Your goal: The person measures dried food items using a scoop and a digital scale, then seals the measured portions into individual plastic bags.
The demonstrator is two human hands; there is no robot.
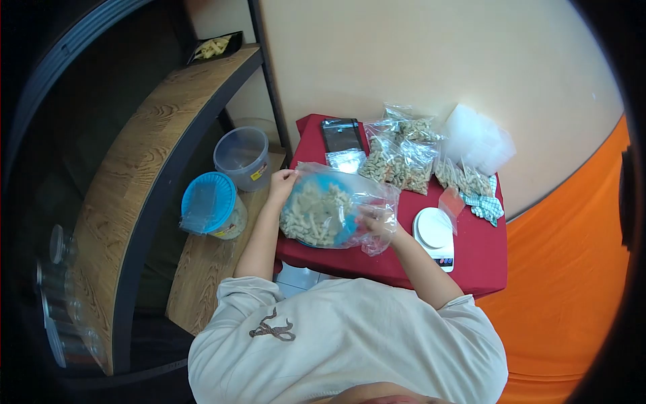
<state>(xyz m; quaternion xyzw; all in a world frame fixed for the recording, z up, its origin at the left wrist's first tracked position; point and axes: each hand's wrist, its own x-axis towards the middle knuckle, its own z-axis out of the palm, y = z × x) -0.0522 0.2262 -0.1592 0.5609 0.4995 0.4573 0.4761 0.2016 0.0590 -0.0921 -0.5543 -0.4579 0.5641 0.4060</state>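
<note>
The left hand [282, 180] has its fingers bent and pinches the top left rim of the big clear bag [316, 212]. The right hand [377, 219] curls its fingers on the bag's right side, partly seen through the plastic. The bag is full of small tan pieces. It lies over a blue dish [344, 225] at the left edge of the red table [481, 259], close to the person.

Just right of the bag is a white scale [434, 232], close to the table's front edge. The front right corner is bare red cloth. Behind the bag it is crowded: small filled bags [397, 158], a black pouch [342, 133], a pile of empty bags [474, 138] and a checked cloth [486, 205], all near the wall.

Left of the table, on a low wooden board [202, 269], stand a clear tub [242, 156] and a blue-lidded tub [210, 200], near the left arm. Both tubs have a yellow sticker, too small to read. The writing on the scale is too small as well.
</note>
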